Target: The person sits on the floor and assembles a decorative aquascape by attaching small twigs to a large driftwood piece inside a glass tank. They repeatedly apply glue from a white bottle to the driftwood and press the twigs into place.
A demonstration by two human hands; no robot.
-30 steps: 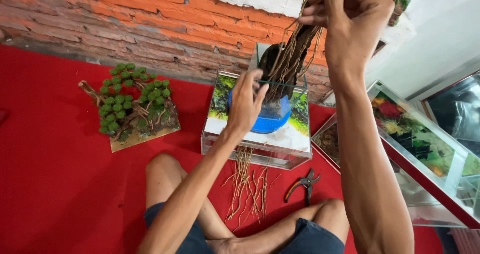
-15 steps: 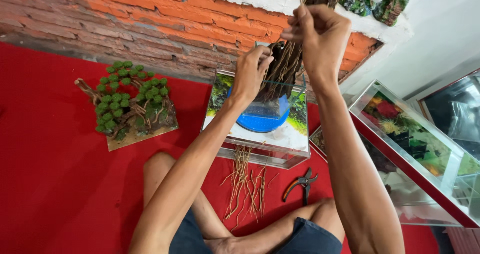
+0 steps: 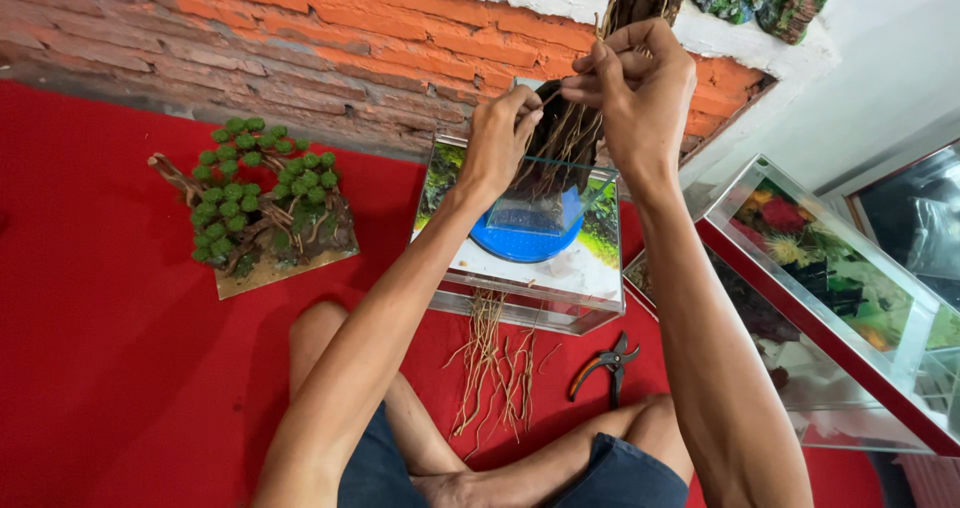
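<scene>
My right hand point(image 3: 635, 93) is raised in front of the brick wall and grips a brown root bundle point(image 3: 565, 143) near its top. The roots hang down toward a small glass tank point(image 3: 520, 298). My left hand point(image 3: 503, 138) pinches thin strands on the bundle's left side. Inside the tank lies a blue round dish point(image 3: 530, 238) with a clear glass piece point(image 3: 530, 208) over it. Cut root strands point(image 3: 495, 368) lie on the red mat in front of the tank.
A green bonsai-like ornament on a square base point(image 3: 265, 208) stands at the left. Pruning pliers point(image 3: 605, 366) lie by my right knee. A long aquarium with a red rim point(image 3: 830, 298) runs along the right. The red mat point(image 3: 110, 348) covers the floor; a brick wall point(image 3: 300, 58) is behind.
Both hands have come closer together on the root bundle. The left hand rose from the tank's rim to the strands, and the right hand dropped slightly.
</scene>
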